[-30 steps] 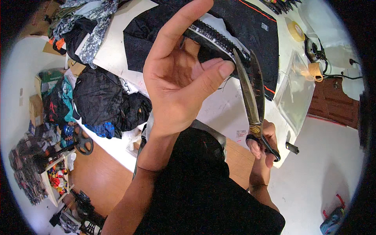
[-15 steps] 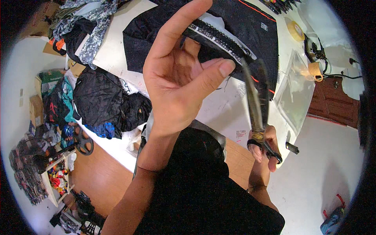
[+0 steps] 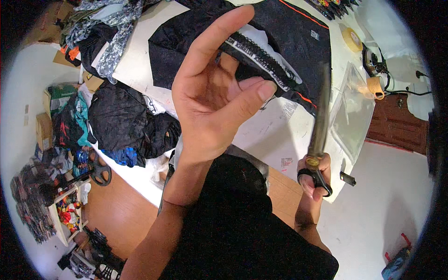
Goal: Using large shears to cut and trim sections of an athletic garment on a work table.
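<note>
Leftward, black clothing lay heaped. Centrally, the left hand was spread, thumb and forefinger wide apart, at the elastic band of a black garment on the white table; dark lettering ran along the band's pale strip. A small printed patch marked the garment farther right. Rightward, the right hand was wrapped around the black handles of scissors, whose blades were blurred.

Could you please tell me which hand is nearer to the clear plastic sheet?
The right hand: it holds scissors, lower left of the clear plastic sheet in view. The left hand is much farther left, by the black garment.
</note>
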`<state>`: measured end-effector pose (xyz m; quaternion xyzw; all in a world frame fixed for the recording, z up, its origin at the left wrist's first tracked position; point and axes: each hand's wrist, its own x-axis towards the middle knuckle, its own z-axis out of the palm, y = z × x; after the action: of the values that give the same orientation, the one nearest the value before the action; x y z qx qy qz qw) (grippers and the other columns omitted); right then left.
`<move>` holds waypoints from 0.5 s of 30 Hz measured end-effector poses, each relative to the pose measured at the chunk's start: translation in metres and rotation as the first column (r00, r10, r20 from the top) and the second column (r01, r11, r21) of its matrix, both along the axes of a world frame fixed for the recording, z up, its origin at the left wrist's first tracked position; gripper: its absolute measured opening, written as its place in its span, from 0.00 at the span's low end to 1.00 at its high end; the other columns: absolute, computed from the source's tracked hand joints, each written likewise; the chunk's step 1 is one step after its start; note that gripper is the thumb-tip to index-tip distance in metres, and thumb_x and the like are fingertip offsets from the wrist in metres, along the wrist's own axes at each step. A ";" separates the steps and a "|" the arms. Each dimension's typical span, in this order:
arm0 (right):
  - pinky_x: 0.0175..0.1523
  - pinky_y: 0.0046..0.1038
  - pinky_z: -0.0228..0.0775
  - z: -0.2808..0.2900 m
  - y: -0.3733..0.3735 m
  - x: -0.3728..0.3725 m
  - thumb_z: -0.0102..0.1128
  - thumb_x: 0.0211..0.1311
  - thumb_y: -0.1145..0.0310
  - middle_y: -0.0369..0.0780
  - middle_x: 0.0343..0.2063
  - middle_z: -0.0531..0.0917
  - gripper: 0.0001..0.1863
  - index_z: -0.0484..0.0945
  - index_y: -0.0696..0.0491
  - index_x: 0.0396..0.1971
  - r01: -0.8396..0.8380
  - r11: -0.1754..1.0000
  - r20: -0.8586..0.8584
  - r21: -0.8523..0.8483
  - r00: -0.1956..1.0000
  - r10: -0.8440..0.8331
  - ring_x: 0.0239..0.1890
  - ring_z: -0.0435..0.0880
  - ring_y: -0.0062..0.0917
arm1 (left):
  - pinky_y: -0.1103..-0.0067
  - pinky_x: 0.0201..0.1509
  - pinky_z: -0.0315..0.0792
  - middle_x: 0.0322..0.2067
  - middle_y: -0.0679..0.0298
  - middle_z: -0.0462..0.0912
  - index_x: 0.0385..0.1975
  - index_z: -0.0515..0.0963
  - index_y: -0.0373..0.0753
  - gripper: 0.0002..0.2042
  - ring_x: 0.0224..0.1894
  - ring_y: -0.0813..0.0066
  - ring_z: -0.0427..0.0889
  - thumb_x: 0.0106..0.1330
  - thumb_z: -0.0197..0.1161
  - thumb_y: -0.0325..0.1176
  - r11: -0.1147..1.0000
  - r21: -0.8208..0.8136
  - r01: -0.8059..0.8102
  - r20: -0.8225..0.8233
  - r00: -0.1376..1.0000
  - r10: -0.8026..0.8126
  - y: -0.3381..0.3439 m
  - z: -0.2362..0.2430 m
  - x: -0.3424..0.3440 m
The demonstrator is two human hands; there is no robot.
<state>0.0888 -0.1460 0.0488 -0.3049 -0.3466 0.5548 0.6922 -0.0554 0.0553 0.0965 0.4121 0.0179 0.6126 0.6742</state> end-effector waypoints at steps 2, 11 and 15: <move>0.07 0.14 0.58 0.009 0.000 -0.001 0.79 0.30 0.57 0.39 0.10 0.73 0.27 0.70 0.61 0.17 0.067 0.998 -0.108 -0.010 0.992 -0.068 0.06 0.71 0.19 | 0.73 0.53 0.70 0.48 0.52 0.72 0.60 0.53 0.25 0.35 0.49 0.66 0.74 0.49 0.58 0.13 1.000 0.007 -0.026 -0.021 0.999 0.026 -0.001 0.000 -0.001; 0.18 0.14 0.61 0.076 0.080 -0.036 0.75 0.32 0.76 0.46 0.26 0.82 0.22 0.66 0.55 0.23 0.622 0.779 0.352 -0.078 0.749 -0.562 0.14 0.72 0.14 | 0.83 0.47 0.74 0.57 0.53 0.61 0.55 0.63 0.27 0.28 0.52 0.74 0.71 0.51 0.56 0.10 0.991 0.044 0.128 -0.374 0.922 -0.102 -0.026 0.000 -0.005; 0.18 0.11 0.61 0.071 0.089 -0.035 0.70 0.36 0.84 0.47 0.28 0.82 0.19 0.66 0.54 0.23 0.654 0.756 0.383 0.022 0.693 -0.611 0.14 0.71 0.11 | 0.85 0.47 0.74 0.54 0.55 0.65 0.54 0.64 0.28 0.27 0.51 0.74 0.72 0.51 0.57 0.11 0.991 0.013 0.134 -0.423 0.899 -0.116 -0.029 0.002 -0.002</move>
<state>0.0538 -0.0568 0.1198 -0.5433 -0.3103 0.2343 0.7441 -0.0574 0.0264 0.0982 0.5490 0.1237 0.4649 0.6835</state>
